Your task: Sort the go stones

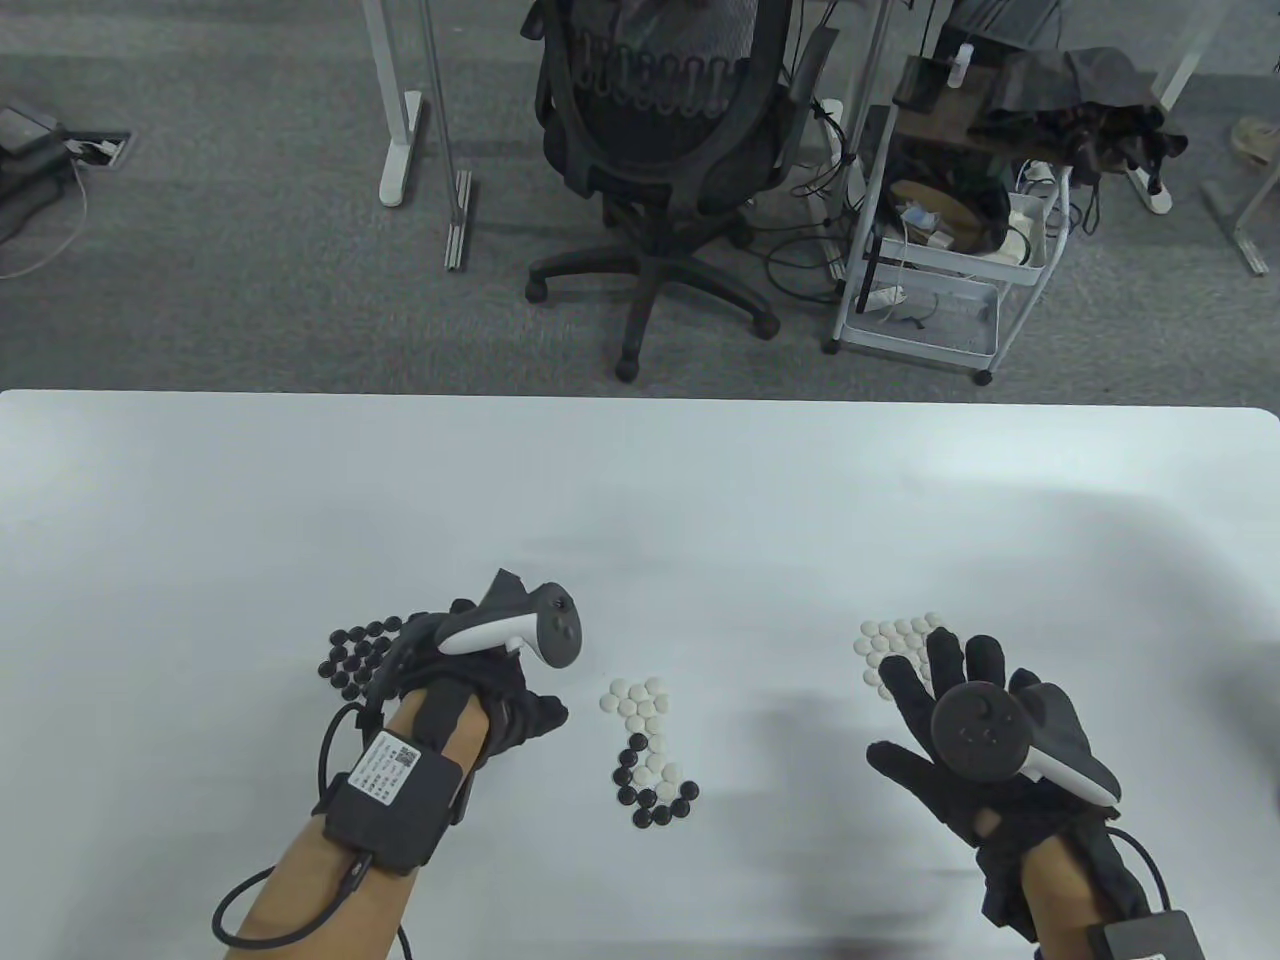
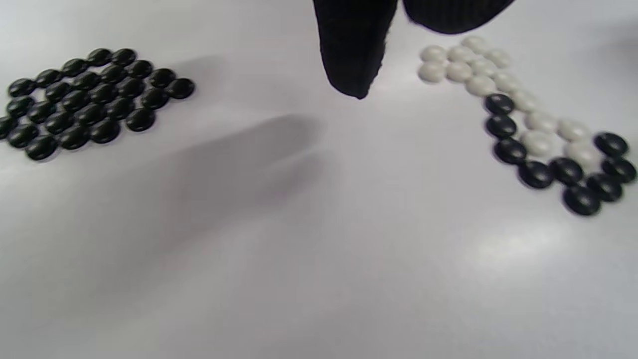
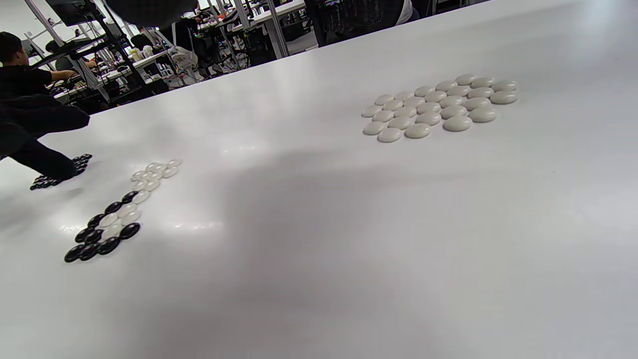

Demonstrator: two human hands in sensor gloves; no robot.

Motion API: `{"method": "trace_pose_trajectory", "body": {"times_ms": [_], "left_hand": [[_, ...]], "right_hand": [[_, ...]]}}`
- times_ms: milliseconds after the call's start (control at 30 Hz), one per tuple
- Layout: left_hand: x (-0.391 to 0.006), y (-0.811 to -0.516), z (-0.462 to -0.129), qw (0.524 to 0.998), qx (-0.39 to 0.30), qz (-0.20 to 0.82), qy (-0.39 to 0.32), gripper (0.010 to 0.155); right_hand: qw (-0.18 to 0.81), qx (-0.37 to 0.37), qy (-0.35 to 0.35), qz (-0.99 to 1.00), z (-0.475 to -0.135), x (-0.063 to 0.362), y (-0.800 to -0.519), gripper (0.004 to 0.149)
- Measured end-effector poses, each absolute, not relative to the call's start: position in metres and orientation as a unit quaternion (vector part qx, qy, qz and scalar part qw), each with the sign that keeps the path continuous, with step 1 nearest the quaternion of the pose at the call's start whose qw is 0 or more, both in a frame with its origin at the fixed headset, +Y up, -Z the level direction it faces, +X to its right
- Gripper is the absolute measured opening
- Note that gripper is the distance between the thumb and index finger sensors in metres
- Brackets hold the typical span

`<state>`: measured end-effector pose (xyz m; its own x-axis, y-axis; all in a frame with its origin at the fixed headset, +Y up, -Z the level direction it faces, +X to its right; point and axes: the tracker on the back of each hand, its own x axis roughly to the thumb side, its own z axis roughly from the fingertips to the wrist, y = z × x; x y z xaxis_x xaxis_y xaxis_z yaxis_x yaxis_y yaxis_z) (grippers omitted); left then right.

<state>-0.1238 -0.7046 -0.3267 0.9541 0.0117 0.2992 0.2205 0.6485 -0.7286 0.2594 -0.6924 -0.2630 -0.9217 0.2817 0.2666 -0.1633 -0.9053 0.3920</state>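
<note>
Black-gloved hands [image 1: 480,690] [image 1: 960,735] hover, fingers relaxed.

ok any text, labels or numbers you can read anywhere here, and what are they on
Nothing can be read for certain.
White label on the black box strapped to the left forearm: printed lines and what looks like a square code, too small to read.
Go stones, table, and the trackers on the left hand and right hand: no visible text.
Background clutter in the right wrist view: too blurred to read.
</note>
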Motion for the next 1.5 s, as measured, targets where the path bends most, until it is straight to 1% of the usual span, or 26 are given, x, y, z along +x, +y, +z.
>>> {"method": "trace_pose_trajectory", "body": {"times_ms": [133, 233, 400, 500, 600, 733, 900, 1000, 1067, 1200, 1500], "left_hand": [[-0.097, -0.708, -0.313, 0.882, -0.424, -0.046, -0.202, 0.064], [-0.078, -0.715, -0.301, 0.872, -0.426, -0.066, -0.233, 0.063], [-0.060, -0.728, -0.287, 0.859, -0.429, -0.098, -0.261, 0.062], [-0.059, -0.736, -0.285, 0.856, -0.433, -0.109, -0.259, 0.063], [-0.071, -0.742, -0.282, 0.856, -0.443, -0.099, -0.247, 0.062], [-0.104, -0.741, -0.278, 0.866, -0.442, -0.109, -0.209, 0.062], [-0.168, -0.740, -0.285, 0.882, -0.447, -0.094, -0.118, 0.062], [-0.198, -0.742, -0.293, 0.889, -0.448, -0.064, -0.071, 0.062], [-0.211, -0.744, -0.298, 0.896, -0.438, -0.051, -0.048, 0.062], [-0.227, -0.746, -0.309, 0.899, -0.437, -0.023, -0.018, 0.063], [-0.236, -0.750, -0.324, 0.904, -0.427, -0.010, 0.009, 0.062]], "right_hand": [[0.116, 0.161, 0.182, 0.963, -0.263, 0.260, -0.692, 0.078], [0.117, 0.161, 0.181, 0.963, -0.263, 0.260, -0.692, 0.078], [0.117, 0.162, 0.181, 0.963, -0.262, 0.260, -0.692, 0.079], [0.117, 0.162, 0.180, 0.963, -0.262, 0.260, -0.692, 0.079], [0.119, 0.163, 0.178, 0.963, -0.262, 0.261, -0.692, 0.078], [0.119, 0.162, 0.181, 0.963, -0.263, 0.261, -0.692, 0.078], [0.117, 0.164, 0.181, 0.963, -0.262, 0.260, -0.693, 0.079], [0.117, 0.164, 0.180, 0.963, -0.262, 0.260, -0.693, 0.079], [0.116, 0.163, 0.182, 0.963, -0.262, 0.259, -0.694, 0.079], [0.115, 0.162, 0.184, 0.963, -0.262, 0.259, -0.694, 0.079], [0.116, 0.160, 0.183, 0.963, -0.263, 0.260, -0.694, 0.079]]}}
